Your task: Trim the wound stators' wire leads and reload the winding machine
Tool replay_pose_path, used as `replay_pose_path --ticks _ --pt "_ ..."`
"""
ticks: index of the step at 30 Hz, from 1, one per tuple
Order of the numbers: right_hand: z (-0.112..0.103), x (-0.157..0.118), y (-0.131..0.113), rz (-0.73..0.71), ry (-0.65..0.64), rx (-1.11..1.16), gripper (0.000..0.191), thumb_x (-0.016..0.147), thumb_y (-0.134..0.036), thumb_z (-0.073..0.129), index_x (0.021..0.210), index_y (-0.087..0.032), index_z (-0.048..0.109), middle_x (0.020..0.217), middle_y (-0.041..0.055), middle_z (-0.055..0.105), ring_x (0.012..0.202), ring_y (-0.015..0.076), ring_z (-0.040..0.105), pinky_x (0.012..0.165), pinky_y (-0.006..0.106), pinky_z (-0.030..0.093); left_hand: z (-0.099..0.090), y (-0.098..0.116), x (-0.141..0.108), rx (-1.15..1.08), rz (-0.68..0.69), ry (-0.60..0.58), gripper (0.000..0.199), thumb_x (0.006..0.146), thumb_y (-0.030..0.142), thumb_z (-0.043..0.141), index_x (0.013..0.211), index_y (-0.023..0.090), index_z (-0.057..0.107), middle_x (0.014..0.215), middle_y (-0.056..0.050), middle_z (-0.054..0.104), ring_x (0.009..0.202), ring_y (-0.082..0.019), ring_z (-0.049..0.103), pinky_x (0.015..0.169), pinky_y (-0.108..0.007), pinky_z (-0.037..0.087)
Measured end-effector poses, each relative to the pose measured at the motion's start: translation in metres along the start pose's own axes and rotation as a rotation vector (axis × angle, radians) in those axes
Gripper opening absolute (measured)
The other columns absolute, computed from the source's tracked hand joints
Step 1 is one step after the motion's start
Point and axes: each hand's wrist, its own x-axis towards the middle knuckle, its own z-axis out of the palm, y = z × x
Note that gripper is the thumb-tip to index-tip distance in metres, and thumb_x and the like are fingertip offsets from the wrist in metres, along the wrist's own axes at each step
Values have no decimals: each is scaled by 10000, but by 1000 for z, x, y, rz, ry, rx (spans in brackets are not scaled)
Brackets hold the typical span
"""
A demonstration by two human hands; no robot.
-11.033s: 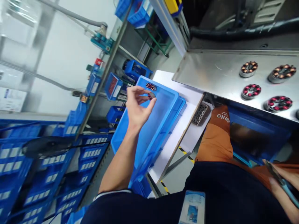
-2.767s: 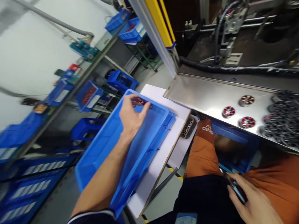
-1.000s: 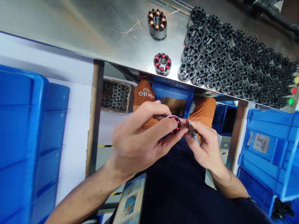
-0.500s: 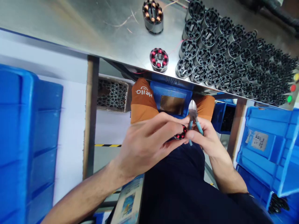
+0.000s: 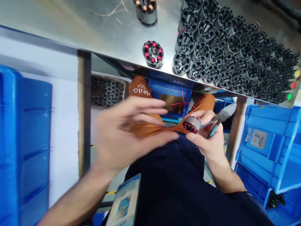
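A motor stator [image 5: 192, 123] with red windings is held between the thumb and fingers of my right hand [image 5: 209, 135]. The same hand also carries cutting pliers [image 5: 221, 117] with blue handles, their jaws pointing up and right. My left hand [image 5: 134, 131], blurred by motion, is apart from the stator, its fingers and thumb spread with nothing seen between them. Thin red wire [image 5: 182, 97] shows above the stator, over the lap. On the metal table [image 5: 105, 40] stand another red-wound stator [image 5: 153, 54] and a copper-wound stator [image 5: 146, 11].
Many bare stators [image 5: 217, 55] stand in rows on the table's right side. Blue bins [image 5: 35, 135] rise at left, and a blue crate [image 5: 261, 141] at right. A box of metal rings [image 5: 108, 91] sits under the table. Loose wire offcuts [image 5: 110, 13] lie on top.
My left hand has let go of the stator and moved left, its fingers opening. My right hand now holds the stator alone, and the pliers have swung to the right.
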Motion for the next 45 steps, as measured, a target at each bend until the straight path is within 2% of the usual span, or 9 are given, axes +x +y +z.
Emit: replay_pose_path --ticks 3,6,12,15,24,30,36,41,45 --pt "8 -4 1 -137 53 -162 465 759 -49 1024 1026 -318 754 1213 -37 815 973 127 772 734 248 628 34 5 -3 -199 -167 -142 541 782 310 1129 1248 234 866 1051 -28 909 815 -203 887 758 -252 748" --pt "-1 -7 -3 -202 1 -298 470 752 -100 1056 1090 -330 823 1257 -14 807 829 114 724 628 275 567 47 9 -5 -297 -215 -127 371 868 255 1065 1181 222 870 982 -10 895 804 -188 872 728 -239 724" --pt "-19 -2 -6 -164 -105 -304 534 895 -439 1029 1397 -404 853 826 -59 735 690 132 627 661 338 522 35 13 -4 -103 -117 -170 382 882 222 1036 1226 264 875 1045 28 900 709 -122 819 680 -206 682" --pt "-16 -1 -5 -156 -106 -295 532 904 -493 1015 1405 -413 858 781 -60 666 728 147 632 722 356 550 35 13 -6 -30 -39 -191 340 908 265 1022 1205 286 859 1085 37 902 686 -119 809 668 -222 672" --pt "-11 -7 -12 -39 -27 -239 85 987 -315 934 1049 -363 900 812 -29 751 696 149 633 650 347 510 41 12 -12 -51 -32 -234 318 972 261 980 1264 305 862 1149 12 888 718 -123 808 742 -259 699" --pt "-2 -4 -6 -101 23 -90 106 982 -326 932 969 -330 827 800 -49 740 718 137 671 653 309 520 49 8 -12 -389 -168 -222 389 917 181 1019 1264 324 914 1217 -27 875 1038 -190 862 904 -269 744" --pt "0 0 0 -186 -19 -64 148 970 -327 944 966 -315 797 757 -53 678 669 141 610 609 327 490 56 2 -16 -568 -240 -183 237 1001 262 968 1207 375 936 1232 -34 880 1102 -225 874 971 -351 770" --pt "2 1 -10 -169 -28 -171 185 930 -338 985 914 -306 804 702 -61 641 617 136 566 596 342 483 58 2 -17 -605 -261 -139 102 1029 311 951 1118 359 936 1257 -33 887 1220 -238 863 1045 -371 758" --pt "1 -5 -24 -124 -12 -404 295 896 -237 979 1123 -314 808 809 -56 712 686 139 614 631 331 506 57 0 -17 -522 -227 5 86 1017 322 967 1079 327 908 1316 -17 873 1146 -200 866 977 -321 749"
